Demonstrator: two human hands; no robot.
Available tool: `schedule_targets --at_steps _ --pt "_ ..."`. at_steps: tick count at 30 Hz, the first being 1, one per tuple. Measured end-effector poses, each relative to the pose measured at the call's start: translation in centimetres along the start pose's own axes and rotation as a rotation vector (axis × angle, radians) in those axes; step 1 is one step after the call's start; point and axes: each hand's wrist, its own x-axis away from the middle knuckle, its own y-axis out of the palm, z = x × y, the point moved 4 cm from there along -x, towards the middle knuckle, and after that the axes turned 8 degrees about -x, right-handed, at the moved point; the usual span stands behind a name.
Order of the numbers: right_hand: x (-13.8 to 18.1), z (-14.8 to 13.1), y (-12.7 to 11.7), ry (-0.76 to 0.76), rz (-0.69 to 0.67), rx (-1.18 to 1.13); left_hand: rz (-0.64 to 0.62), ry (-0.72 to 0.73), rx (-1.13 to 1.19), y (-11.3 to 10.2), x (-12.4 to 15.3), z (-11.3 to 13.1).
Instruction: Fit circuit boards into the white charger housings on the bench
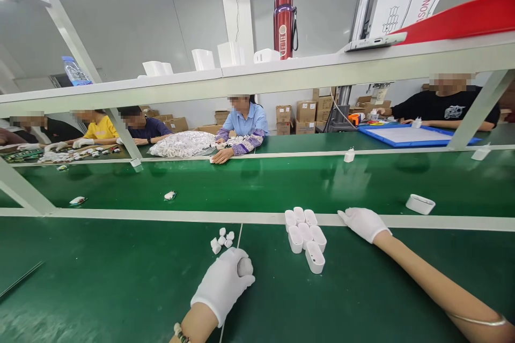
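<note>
My left hand (222, 285), in a white glove, is closed around a small pale rounded piece (244, 267) between thumb and fingers. Just beyond it, several small white blocks (221, 240) lie loosely together on the green bench top. My right hand (364, 223), also gloved, reaches over the pale rail with its fingers stretched out to the left and nothing visible in them. Between my hands stands a cluster of white oval open-topped housings (305, 233), the closest one (315, 257) showing small holes inside. One similar white housing (420, 204) sits on the belt, right of my right hand.
Past the pale rail (161, 216) runs a green conveyor belt (241, 187) carrying small boards (169, 195) and a white part (349, 155). A shelf beam (225, 86) crosses above. Several co-workers sit opposite, one in a blue shirt (249, 119). A thin rod (21, 281) lies left.
</note>
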Motion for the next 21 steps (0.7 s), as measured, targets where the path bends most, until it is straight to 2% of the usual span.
schedule_targets --at_steps 5,11,18,21 --pt "0.2 -0.2 -0.2 0.003 0.003 -0.007 0.127 0.060 -0.028 -0.5 0.1 1.0" --pt "0.7 -0.5 -0.5 0.008 0.009 -0.007 0.101 0.124 -0.006 0.9 -0.2 1.0" --pt "0.7 -0.5 -0.6 0.006 -0.006 0.008 0.194 0.160 -0.026 -0.1 0.1 1.5" --pt "0.5 -0.5 -0.5 0.011 -0.011 0.014 0.182 0.175 -0.033 0.0 0.2 1.5"
